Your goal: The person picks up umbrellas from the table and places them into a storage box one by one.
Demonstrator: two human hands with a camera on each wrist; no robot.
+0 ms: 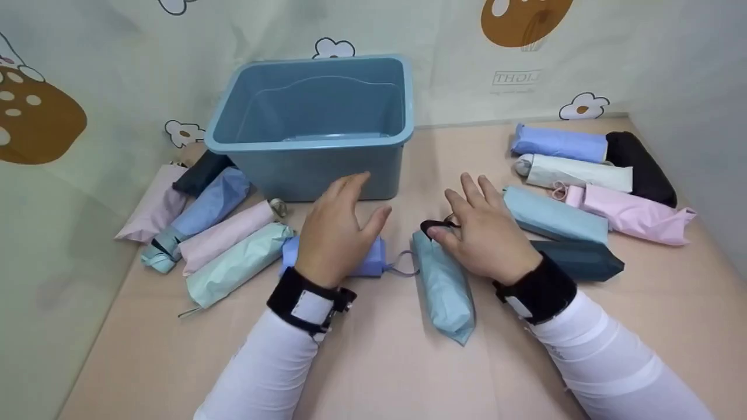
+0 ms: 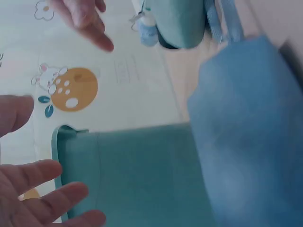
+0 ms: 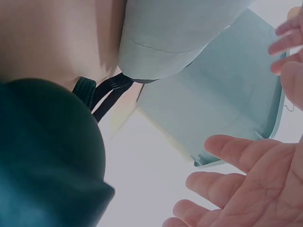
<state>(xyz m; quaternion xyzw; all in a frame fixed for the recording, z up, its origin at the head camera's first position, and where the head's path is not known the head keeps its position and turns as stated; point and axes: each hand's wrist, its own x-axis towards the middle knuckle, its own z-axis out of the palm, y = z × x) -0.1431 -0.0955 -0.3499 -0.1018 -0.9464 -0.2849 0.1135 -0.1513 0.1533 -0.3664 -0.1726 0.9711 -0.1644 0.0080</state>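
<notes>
My left hand (image 1: 338,233) hovers with spread fingers over a blue-violet folded umbrella (image 1: 372,261), partly hiding it. That umbrella (image 2: 246,132) fills the right of the left wrist view, apart from the fingers. To the right, my right hand (image 1: 493,239) is held above the table, fingers extended and palm free of any object. Below its thumb lies a light teal folded umbrella (image 1: 444,291) with a black strap; whether the thumb touches it I cannot tell. A dark navy umbrella (image 1: 580,261) lies beside the right wrist. Behind the hands stands a blue-grey plastic bin (image 1: 321,172).
On the left, several folded umbrellas lie side by side, including a mint one (image 1: 239,265) and a pink one (image 1: 227,236). More lie on the right: a teal one (image 1: 557,214), a pink one (image 1: 639,214), a white one (image 1: 578,173) and a black case-like one (image 1: 639,166). Patterned curtain surrounds the table.
</notes>
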